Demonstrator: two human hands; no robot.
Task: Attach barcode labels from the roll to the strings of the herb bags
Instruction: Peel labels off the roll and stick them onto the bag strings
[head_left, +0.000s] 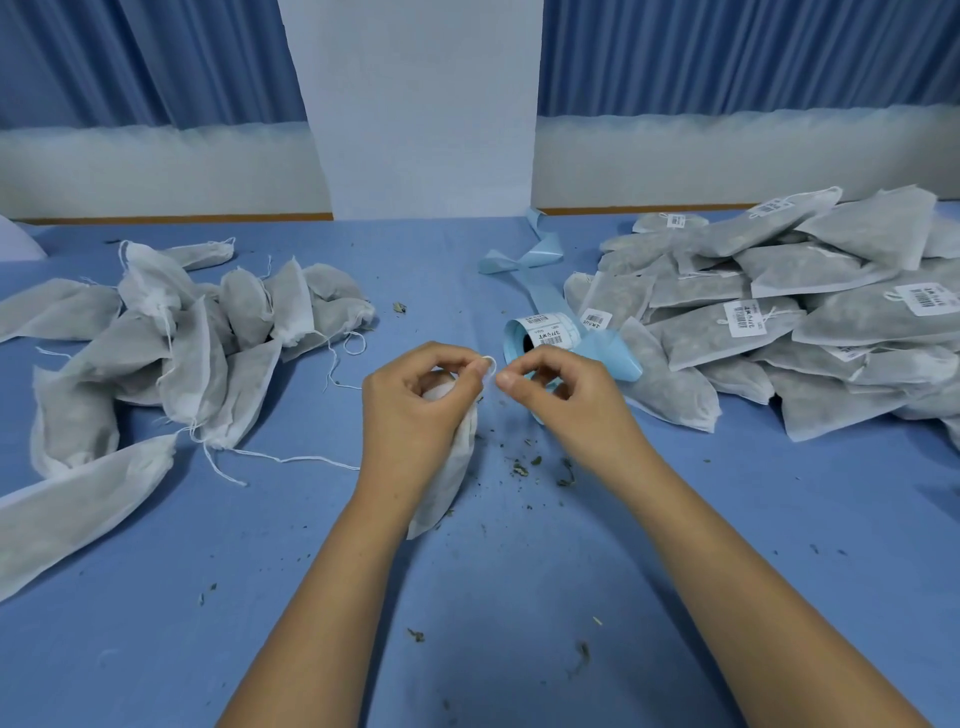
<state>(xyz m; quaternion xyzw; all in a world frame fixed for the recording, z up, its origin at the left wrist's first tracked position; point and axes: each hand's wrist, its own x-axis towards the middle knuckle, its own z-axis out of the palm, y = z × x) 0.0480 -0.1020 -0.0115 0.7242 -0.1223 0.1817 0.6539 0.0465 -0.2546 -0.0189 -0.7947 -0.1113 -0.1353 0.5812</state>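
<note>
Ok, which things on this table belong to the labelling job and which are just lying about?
Job: white mesh herb bag in left hand; its white string, pinched with right hand too; roll of barcode labels; unlabelled bag pile, left; labelled bag pile, right.
Lying about: spent pale-blue backing strip; herb crumbs.

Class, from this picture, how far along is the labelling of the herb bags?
Done: the right pile shows bags with barcode labels. In hand: the left hand grips one bag, and both it and the right hand pinch its string; no label shows there. Left: the left pile looks unlabelled.
</note>
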